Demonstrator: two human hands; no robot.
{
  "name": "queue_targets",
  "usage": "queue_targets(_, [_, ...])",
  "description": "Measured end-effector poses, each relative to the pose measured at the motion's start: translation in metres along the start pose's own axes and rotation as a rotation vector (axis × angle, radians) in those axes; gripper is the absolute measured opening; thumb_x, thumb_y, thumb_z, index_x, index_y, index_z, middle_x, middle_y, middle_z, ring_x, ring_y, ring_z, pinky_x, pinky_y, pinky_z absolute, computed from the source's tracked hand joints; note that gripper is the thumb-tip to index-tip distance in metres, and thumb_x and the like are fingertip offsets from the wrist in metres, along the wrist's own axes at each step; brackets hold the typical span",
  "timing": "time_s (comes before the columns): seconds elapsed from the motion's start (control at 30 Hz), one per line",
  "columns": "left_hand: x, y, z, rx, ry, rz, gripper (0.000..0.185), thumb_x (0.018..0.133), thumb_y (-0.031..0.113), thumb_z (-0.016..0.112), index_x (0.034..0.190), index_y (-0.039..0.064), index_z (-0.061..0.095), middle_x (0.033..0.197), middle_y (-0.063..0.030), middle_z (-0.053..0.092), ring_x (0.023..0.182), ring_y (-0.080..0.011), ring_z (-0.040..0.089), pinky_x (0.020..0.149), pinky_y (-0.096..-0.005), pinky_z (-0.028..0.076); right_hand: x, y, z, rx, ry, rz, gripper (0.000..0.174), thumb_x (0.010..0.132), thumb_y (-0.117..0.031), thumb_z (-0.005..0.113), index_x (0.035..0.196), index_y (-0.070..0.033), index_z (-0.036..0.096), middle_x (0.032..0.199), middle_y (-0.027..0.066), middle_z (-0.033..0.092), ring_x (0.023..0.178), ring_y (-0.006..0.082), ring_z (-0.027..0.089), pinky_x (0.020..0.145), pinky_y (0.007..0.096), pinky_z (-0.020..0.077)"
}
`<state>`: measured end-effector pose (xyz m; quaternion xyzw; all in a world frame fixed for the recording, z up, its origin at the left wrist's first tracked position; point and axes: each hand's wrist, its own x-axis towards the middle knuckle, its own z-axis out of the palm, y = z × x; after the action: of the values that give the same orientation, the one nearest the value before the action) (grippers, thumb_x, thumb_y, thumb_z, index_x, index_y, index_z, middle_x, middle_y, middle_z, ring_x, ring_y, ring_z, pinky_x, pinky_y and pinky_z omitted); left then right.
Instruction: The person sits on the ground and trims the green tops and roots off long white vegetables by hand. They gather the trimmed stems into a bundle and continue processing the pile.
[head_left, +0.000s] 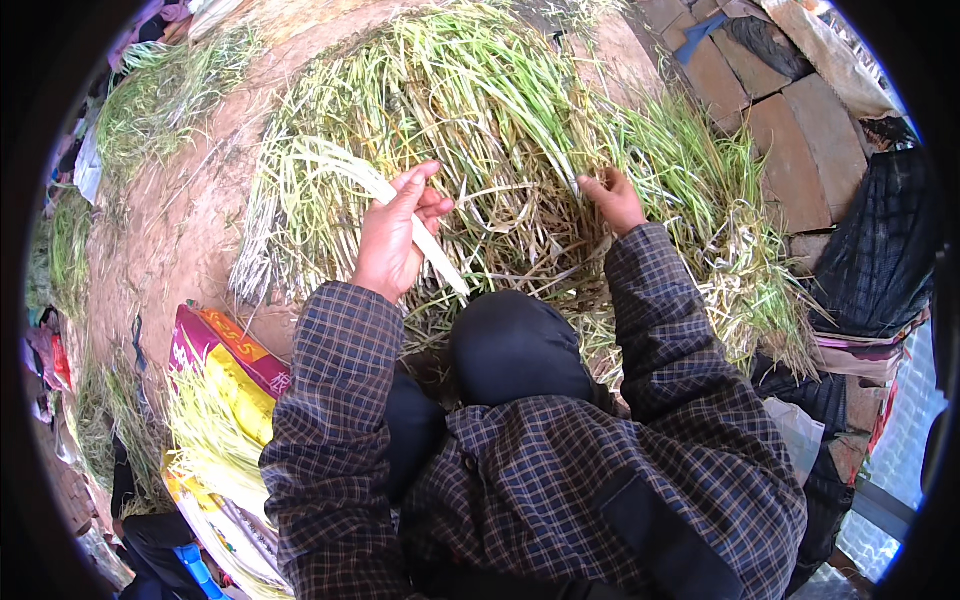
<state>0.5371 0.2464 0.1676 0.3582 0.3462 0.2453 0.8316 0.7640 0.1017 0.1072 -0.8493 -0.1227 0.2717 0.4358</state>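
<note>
My left hand (397, 232) is closed around a small bundle of pale, peeled-looking chive-like stalks (439, 259). Their white ends point down toward my knee (521, 349), and their yellowish leaves droop over the pile to the upper left. A broad heap of green, chive-like plants (465, 112) with whitish stems and dry brown leaves spreads in front of me. At the heap's right part, my right hand (616, 201) has its thumb and bent fingers among the stems. Whether it grips any of them is hidden by the tangle.
A printed purple and yellow sack (232, 375) lies at my left, with pale stalks (214, 435) on it. More loose greens (172, 97) lie on the earth floor. Bricks (787, 150) and black netting (874, 247) line the right. Another person's dark-clothed leg (154, 544) shows lower left.
</note>
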Motion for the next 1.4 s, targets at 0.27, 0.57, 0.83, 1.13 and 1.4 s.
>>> queue_targets(0.27, [0.008, -0.010, 0.006, 0.173, -0.049, 0.021, 0.024, 0.080, 0.018, 0.057, 0.097, 0.001, 0.055, 0.078, -0.0028, 0.051, 0.057, -0.0050, 0.042, 0.048, -0.0144, 0.035, 0.018, 0.029, 0.004, 0.386, -0.218, -0.020, 0.028, 0.077, -0.014, 0.058, 0.101, -0.002, 0.048, 0.087, 0.0077, 0.057, 0.075, 0.0143, 0.054, 0.067, 0.0270, 0.0448])
queue_targets(0.57, [0.011, -0.027, 0.015, 0.277, -0.108, -0.070, 0.028, 0.080, 0.017, 0.057, 0.102, -0.001, 0.053, 0.080, -0.0036, 0.053, 0.059, -0.0038, 0.044, 0.047, -0.0131, 0.035, -0.041, -0.010, 0.004, 1.010, -0.497, 0.044, 0.014, 0.084, -0.016, 0.047, 0.093, -0.005, 0.048, 0.080, 0.0005, 0.053, 0.061, 0.0086, 0.052, 0.050, 0.0212, 0.0463])
queue_targets(0.83, [0.018, -0.039, 0.021, 0.245, -0.046, -0.022, 0.017, 0.082, 0.020, 0.054, 0.087, 0.004, 0.051, 0.074, 0.0000, 0.050, 0.060, -0.0057, 0.044, 0.049, -0.0159, 0.035, -0.068, -0.036, 0.026, 0.942, -0.531, 0.030, 0.011, 0.084, -0.014, 0.048, 0.091, -0.006, 0.049, 0.074, 0.0015, 0.055, 0.058, 0.0084, 0.053, 0.048, 0.0202, 0.0448])
queue_targets(1.13, [0.006, -0.019, 0.015, -0.210, -0.056, -0.006, 0.010, 0.087, 0.020, 0.044, 0.094, 0.014, 0.044, 0.100, -0.0069, 0.054, 0.096, -0.0186, 0.052, 0.064, -0.0263, 0.042, 0.016, 0.009, -0.016, 0.497, 0.035, 0.057, 0.019, 0.083, -0.019, 0.047, 0.095, -0.005, 0.050, 0.095, 0.0103, 0.052, 0.075, 0.0177, 0.049, 0.072, 0.0337, 0.0428])
queue_targets(1.4, [0.005, -0.006, 0.004, -0.256, -0.075, 0.000, 0.020, 0.088, 0.021, 0.040, 0.105, 0.011, 0.043, 0.104, -0.0088, 0.052, 0.096, -0.0191, 0.051, 0.067, -0.0259, 0.044, 0.007, -0.005, -0.017, 0.238, -0.141, -0.274, 0.045, 0.083, -0.036, 0.047, 0.109, 0.001, 0.045, 0.113, 0.0181, 0.042, 0.106, 0.0236, 0.038, 0.089, 0.0410, 0.0319])
